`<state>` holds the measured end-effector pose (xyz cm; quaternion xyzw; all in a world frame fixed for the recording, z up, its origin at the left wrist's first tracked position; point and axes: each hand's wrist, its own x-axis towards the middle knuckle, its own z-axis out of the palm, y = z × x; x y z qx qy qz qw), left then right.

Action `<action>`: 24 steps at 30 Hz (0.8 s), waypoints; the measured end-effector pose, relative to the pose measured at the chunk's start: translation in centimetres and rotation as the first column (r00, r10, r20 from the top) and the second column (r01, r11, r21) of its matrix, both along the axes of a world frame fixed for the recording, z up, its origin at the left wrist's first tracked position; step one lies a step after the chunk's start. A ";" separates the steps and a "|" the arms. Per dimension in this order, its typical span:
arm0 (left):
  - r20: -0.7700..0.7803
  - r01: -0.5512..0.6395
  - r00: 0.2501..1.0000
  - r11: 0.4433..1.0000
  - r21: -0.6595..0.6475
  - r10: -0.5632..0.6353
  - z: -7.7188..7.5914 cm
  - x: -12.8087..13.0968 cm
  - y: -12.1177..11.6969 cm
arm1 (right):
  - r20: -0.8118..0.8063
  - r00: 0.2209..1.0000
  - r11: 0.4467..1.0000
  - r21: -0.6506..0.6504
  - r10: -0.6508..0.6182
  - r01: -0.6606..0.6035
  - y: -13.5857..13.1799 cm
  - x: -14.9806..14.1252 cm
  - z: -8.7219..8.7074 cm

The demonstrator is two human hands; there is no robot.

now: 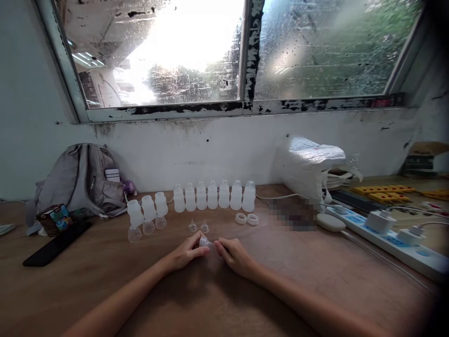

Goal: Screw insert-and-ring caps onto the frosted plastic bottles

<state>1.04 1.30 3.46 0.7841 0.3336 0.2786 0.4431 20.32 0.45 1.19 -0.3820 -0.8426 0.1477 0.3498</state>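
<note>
Between my two hands is a clear baby bottle nipple [210, 244] set in a whitish screw ring [203, 241]. My left hand [185, 252] is closed around the ring, thumb below and fingers above. The nipple's tip is pinched in the closed fingers of my right hand [234, 256]. Just beyond, two loose nipples, a left one [192, 226] and a right one [204, 227], stand on the table. Farther right lie two white rings [241, 218]. Three uncapped bottles [135, 214] stand at left, with three clear caps [134, 234] in front.
Several capped bottles [201, 196] stand in a row near the wall. A backpack [84, 178], a small carton [55, 219] and a black phone [58, 244] are at left. On the right are a white bag [305, 164], a round white device [331, 223] and a power strip [386, 236] with cables.
</note>
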 end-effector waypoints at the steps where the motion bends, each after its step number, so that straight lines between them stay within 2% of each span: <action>1: 0.002 0.001 1.000 1.000 -0.008 -0.001 0.0 0.0 0.0 | 0.003 1.000 1.000 0.006 0.002 -0.002 0.0 0.0 -0.1; 15: 0.118 0.009 0.993 0.994 -0.110 0.004 -0.5 -0.1 -0.1 | -0.024 1.000 1.000 0.022 0.016 -0.015 -0.5 0.0 0.2; 19: 0.106 -0.019 0.994 0.998 -0.053 0.025 -1.1 -0.1 0.2 | -0.066 0.998 1.000 0.005 -0.002 0.002 -0.4 0.0 0.3; 24: 0.095 -0.032 0.995 0.999 0.033 0.029 -1.2 0.0 0.2 | -0.047 0.999 0.998 0.059 -0.005 0.008 -0.3 0.0 0.1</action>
